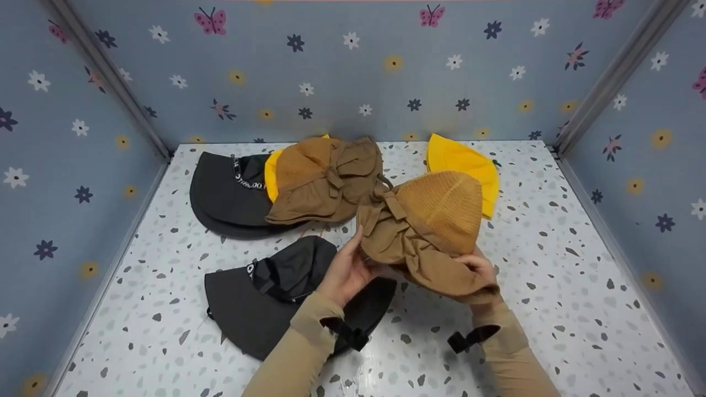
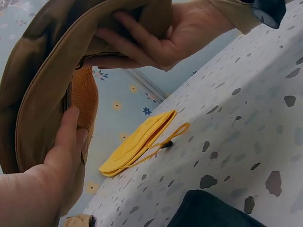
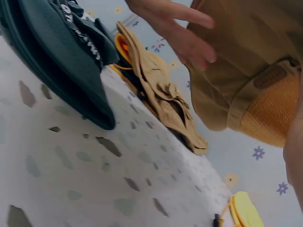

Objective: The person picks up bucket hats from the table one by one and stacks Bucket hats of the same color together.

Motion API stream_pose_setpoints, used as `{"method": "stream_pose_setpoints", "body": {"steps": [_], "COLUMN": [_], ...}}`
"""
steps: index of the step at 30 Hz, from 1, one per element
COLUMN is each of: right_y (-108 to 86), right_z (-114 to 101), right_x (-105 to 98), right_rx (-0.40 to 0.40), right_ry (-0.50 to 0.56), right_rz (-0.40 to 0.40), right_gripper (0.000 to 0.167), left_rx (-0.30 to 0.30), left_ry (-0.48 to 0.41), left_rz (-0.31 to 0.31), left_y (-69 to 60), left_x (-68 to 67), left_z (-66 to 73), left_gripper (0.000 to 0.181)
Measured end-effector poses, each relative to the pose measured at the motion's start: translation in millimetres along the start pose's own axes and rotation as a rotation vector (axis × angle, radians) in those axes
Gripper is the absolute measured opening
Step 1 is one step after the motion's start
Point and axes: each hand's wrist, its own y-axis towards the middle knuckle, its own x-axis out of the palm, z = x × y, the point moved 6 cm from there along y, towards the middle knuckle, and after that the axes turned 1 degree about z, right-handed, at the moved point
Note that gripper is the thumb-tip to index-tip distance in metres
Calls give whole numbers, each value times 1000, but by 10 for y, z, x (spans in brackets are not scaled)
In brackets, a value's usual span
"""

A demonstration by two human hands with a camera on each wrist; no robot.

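Note:
Both hands hold a brown sun hat (image 1: pixel 441 212) with a knitted tan crown and a bow, lifted above the speckled surface. The left hand (image 1: pixel 353 273) grips the brim on its left side, thumb up and fingers beneath. On the other side the right hand (image 1: pixel 481 267) grips the folded lower brim; in the left wrist view several fingers (image 2: pixel 137 38) of that hand reach under the hat. A black wide-brimmed hat (image 1: pixel 248 303) lies below the left forearm, partly covered by it. Behind the held hat sits a yellow hat (image 1: pixel 460 160).
At the back left, another brown bow hat (image 1: pixel 325 182) lies over a yellow hat (image 1: pixel 271 176) and overlaps stacked black hats (image 1: pixel 226 193). Flower-patterned walls (image 1: pixel 353 71) enclose the back and both sides of the speckled surface (image 1: pixel 562 286).

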Motion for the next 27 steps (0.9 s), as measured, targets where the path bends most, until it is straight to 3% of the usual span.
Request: {"method": "stream_pose_setpoints", "body": {"steps": [2, 3, 6, 8, 14, 18, 21, 24, 27], "right_y": [-77, -89, -137, -161, -169, -149, -148, -146, -152], "right_z": [-154, -181, -335, -386, -445, -395, -332, -313, -295], "right_x": [356, 391, 738, 807, 857, 814, 801, 805, 788], "right_rx": [5, -71, -89, -152, -194, 5, 189, 260, 321], "right_ry": [1, -55, -9, -45, -163, -88, 32, 88, 174], "right_rz": [32, -24, -91, -115, -116, -4, 57, 67, 141], "right_gripper": [17, 23, 38, 42, 37, 46, 55, 54, 49], "left_rx": [-9, -15, -28, -29, 21, 78, 108, 131, 152], "left_ry": [-25, -38, -60, -61, -61, -41, -22, -5, 17], "left_rz": [17, 27, 64, 93, 122, 122, 131, 144, 149], "left_y": [13, 19, 23, 18, -2, -12, -16, -19, -28], "left_x": [-18, -28, -68, -95, -127, -120, -122, -123, -115], "left_z": [7, 7, 1, -3, 7, 33, 44, 51, 57], "left_gripper": [49, 48, 45, 42, 42, 47, 51, 59, 66]}}
